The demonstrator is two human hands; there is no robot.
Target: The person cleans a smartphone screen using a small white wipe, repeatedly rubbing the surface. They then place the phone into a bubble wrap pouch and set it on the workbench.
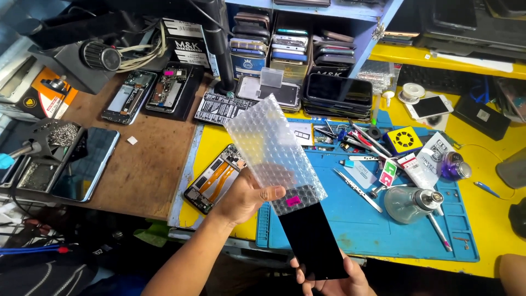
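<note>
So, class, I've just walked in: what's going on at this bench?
A person at a cluttered repair bench holds a bubble-wrap sleeve in the left hand. The right hand grips the lower end of a black phone screen that sticks partway out of the sleeve. An opened phone lies on the yellow table beside a blue work mat strewn with tools.

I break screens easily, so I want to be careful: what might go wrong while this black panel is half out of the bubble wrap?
1. The black screen panel is held only at its lower edge by the right hand; it may slip free.
2. The left hand grips just the bubble-wrap sleeve, which could slide off suddenly.
3. Metal tweezers and a glass bottle lie underneath on the blue mat; a drop could scratch the panel.
</note>
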